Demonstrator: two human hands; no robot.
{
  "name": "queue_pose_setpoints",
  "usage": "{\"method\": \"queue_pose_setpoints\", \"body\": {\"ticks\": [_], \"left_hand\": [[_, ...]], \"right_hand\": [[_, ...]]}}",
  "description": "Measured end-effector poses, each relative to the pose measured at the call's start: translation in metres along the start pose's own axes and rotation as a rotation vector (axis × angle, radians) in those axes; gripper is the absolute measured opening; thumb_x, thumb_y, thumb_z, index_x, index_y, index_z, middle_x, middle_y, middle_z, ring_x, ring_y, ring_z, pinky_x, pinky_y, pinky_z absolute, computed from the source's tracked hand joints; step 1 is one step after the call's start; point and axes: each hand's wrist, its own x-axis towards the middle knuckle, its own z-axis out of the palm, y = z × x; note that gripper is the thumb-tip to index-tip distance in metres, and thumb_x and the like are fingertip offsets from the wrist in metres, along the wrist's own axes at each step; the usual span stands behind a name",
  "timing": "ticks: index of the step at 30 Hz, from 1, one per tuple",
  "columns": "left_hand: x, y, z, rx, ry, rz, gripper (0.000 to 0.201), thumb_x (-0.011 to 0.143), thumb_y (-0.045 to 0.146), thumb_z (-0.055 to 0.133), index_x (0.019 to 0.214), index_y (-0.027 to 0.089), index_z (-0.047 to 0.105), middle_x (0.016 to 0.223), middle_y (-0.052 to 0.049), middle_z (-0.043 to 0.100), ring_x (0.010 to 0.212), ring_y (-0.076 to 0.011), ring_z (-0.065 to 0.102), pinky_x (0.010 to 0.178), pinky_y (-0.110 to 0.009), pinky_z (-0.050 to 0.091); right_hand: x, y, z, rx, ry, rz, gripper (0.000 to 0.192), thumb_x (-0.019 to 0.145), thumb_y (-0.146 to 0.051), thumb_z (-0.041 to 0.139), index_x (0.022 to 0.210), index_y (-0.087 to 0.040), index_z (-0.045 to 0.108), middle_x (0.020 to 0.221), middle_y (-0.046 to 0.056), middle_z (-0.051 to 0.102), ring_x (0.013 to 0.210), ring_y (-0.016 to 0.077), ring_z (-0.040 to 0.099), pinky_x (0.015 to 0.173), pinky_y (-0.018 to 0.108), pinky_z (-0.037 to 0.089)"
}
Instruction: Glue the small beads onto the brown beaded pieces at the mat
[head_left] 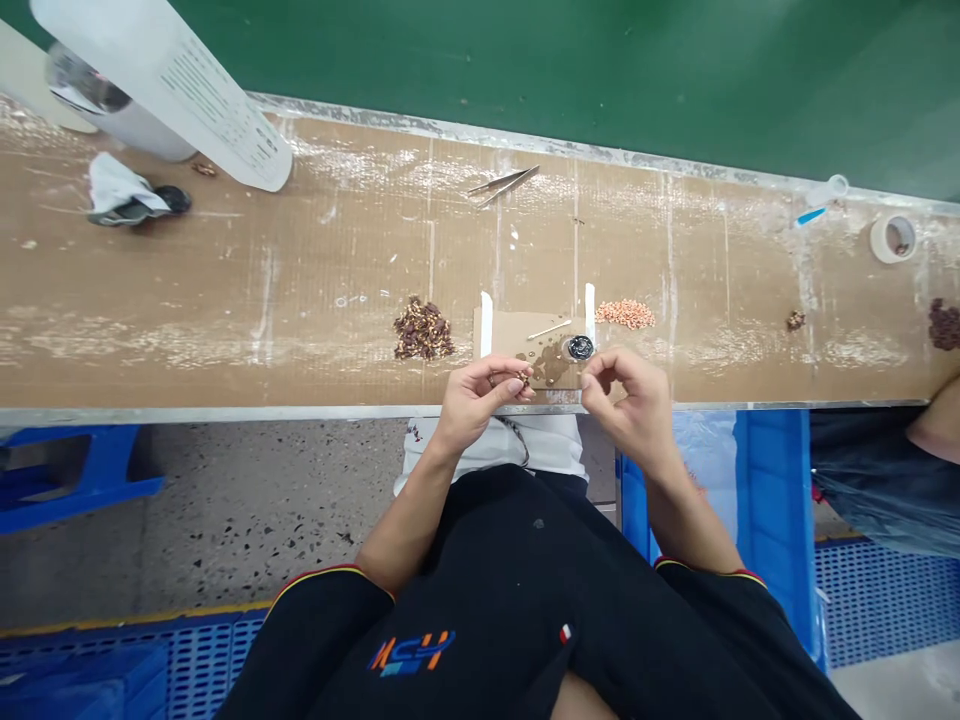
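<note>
Between the thumb and fingers of my left hand [487, 393] is a small brown-and-gold piece [523, 378], too small to name more closely. My right hand [630, 400] is pinched closed at the table's front edge; what it holds, if anything, I cannot make out. Just beyond its fingertips sits a small round pot of black, glossy paste [580, 347]. The pot stands on a stained cardboard sheet [506, 335], and a cotton swab [550, 329] lies there too. A pile of dark brown-and-gold pieces [424, 330] is left of the sheet, and a pile of small orange-pink pieces [627, 314] is right.
Metal tweezers [506, 186] lie farther back. A large white bottle [172, 90] and a crumpled white packet [127, 192] occupy the left. To the right are a tape roll [892, 239] and another person's arm [937, 425]. A blue crate [776, 500] stands below the table edge.
</note>
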Motion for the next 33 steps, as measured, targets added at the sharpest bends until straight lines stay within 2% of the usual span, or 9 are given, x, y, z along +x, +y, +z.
{"method": "queue_pose_setpoints", "body": {"ticks": [3, 7, 14, 19, 26, 33], "left_hand": [[-0.004, 0.003, 0.008, -0.011, -0.038, 0.024, 0.031, 0.077, 0.045, 0.095, 0.092, 0.02, 0.085, 0.09, -0.006, 0.08, 0.063, -0.0126, 0.073, 0.064, -0.026, 0.065], [-0.006, 0.007, 0.017, 0.001, -0.028, 0.061, 0.033, 0.074, 0.048, 0.096, 0.088, 0.02, 0.084, 0.086, -0.005, 0.079, 0.063, -0.012, 0.071, 0.062, -0.025, 0.062], [-0.006, 0.008, 0.021, 0.017, -0.007, 0.146, 0.028, 0.072, 0.046, 0.098, 0.084, 0.024, 0.085, 0.082, -0.003, 0.077, 0.064, -0.0121, 0.07, 0.058, -0.023, 0.061], [-0.006, 0.008, 0.021, 0.061, 0.025, 0.148, 0.035, 0.066, 0.054, 0.099, 0.078, 0.025, 0.084, 0.079, -0.003, 0.075, 0.064, -0.0132, 0.068, 0.056, -0.025, 0.059], [-0.009, 0.007, 0.017, 0.063, -0.002, 0.182, 0.027, 0.07, 0.048, 0.099, 0.084, 0.028, 0.087, 0.082, -0.003, 0.075, 0.07, -0.0131, 0.07, 0.059, -0.024, 0.058], [-0.008, 0.006, 0.013, 0.059, -0.013, 0.124, 0.03, 0.066, 0.052, 0.1, 0.082, 0.029, 0.088, 0.08, -0.004, 0.073, 0.067, -0.0128, 0.067, 0.057, -0.024, 0.057]], "right_hand": [[-0.01, -0.01, 0.018, 0.107, 0.04, -0.054, 0.014, 0.089, -0.019, 0.06, 0.078, -0.025, 0.055, 0.073, -0.001, 0.065, 0.064, 0.0136, 0.057, 0.061, 0.029, 0.046], [-0.014, -0.015, 0.03, 0.176, 0.039, -0.032, 0.014, 0.091, -0.021, 0.06, 0.079, -0.026, 0.055, 0.076, 0.0, 0.068, 0.071, 0.0164, 0.064, 0.065, 0.032, 0.051], [-0.013, -0.018, 0.03, 0.17, 0.05, -0.064, 0.014, 0.092, -0.021, 0.062, 0.08, -0.026, 0.056, 0.075, 0.0, 0.067, 0.071, 0.0167, 0.063, 0.066, 0.032, 0.051], [-0.014, -0.021, 0.031, 0.156, 0.024, -0.033, 0.014, 0.092, -0.023, 0.061, 0.079, -0.026, 0.054, 0.076, 0.0, 0.065, 0.07, 0.0167, 0.06, 0.065, 0.032, 0.049], [-0.016, -0.023, 0.034, 0.151, 0.025, -0.067, 0.015, 0.091, -0.019, 0.061, 0.079, -0.026, 0.054, 0.075, -0.001, 0.063, 0.068, 0.0151, 0.057, 0.064, 0.031, 0.048], [-0.014, -0.022, 0.033, 0.165, -0.04, 0.016, 0.012, 0.088, -0.022, 0.061, 0.077, -0.025, 0.055, 0.075, 0.0, 0.063, 0.067, 0.015, 0.056, 0.063, 0.03, 0.048]]}}
